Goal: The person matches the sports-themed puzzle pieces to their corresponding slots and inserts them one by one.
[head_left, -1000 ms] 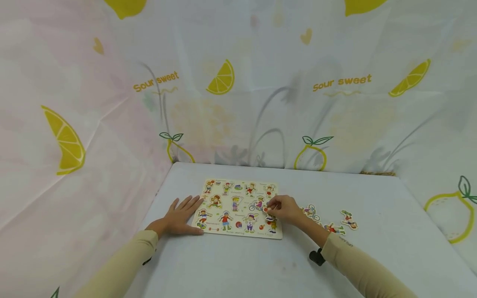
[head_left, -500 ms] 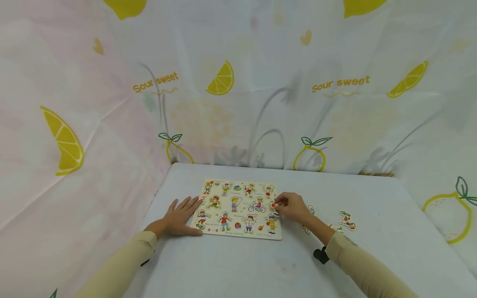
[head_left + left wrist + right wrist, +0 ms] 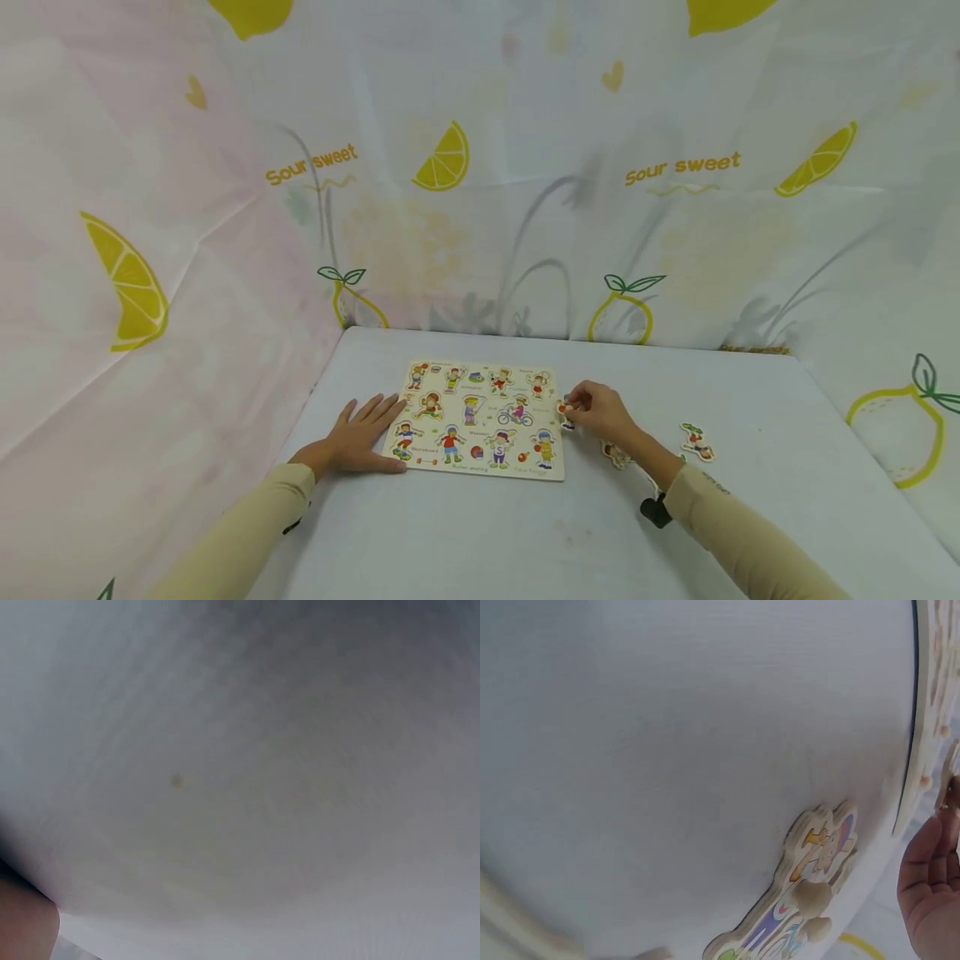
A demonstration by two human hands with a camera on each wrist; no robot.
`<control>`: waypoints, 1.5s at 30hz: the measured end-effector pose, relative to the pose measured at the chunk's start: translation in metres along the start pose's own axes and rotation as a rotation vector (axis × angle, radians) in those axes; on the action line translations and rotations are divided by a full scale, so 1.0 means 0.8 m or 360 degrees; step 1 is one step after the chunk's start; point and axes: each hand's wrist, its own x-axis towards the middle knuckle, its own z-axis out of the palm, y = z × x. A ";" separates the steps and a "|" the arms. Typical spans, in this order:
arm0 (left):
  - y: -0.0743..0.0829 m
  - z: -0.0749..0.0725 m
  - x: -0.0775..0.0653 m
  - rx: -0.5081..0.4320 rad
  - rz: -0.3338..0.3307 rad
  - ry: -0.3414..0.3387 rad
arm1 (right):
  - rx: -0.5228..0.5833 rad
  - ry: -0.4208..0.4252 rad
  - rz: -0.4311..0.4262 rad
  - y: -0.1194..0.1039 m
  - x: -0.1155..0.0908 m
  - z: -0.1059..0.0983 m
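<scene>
A wooden peg puzzle board (image 3: 432,436) printed with sports figures lies flat on the white table. My left hand (image 3: 358,435) rests with spread fingers at its left edge. Just off the board's right edge, my right hand (image 3: 604,412) pinches a puzzle piece (image 3: 566,414) bearing a small figure with something red. The fingers cover part of that piece. In the right wrist view the same hand (image 3: 934,896) shows at the right margin. The left wrist view holds only blurred white cloth and a bit of skin (image 3: 26,926).
Loose puzzle pieces lie right of the board: one piece (image 3: 616,454) near my right wrist, another piece (image 3: 698,442) farther right, others partly under the forearm. Close pieces with round wooden knobs (image 3: 811,898) show in the right wrist view. A lemon-print cloth (image 3: 480,208) hangs behind the table.
My right hand has moved right, from over the board's right side to just past its edge, carrying the pinched piece. The left hand stays at the board's left edge.
</scene>
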 end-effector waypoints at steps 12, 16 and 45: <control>0.008 -0.010 0.013 -0.0020 0.0064 0.0067 | -0.0033 -0.0289 -0.0258 -0.006 -0.020 0.018; 0.010 -0.009 0.018 -0.0008 0.0052 0.0074 | -0.0050 -0.0264 -0.0295 -0.011 -0.023 0.022; -0.001 0.002 -0.001 0.0191 0.0237 0.0246 | 0.0020 -0.0463 -0.0203 -0.018 -0.038 0.054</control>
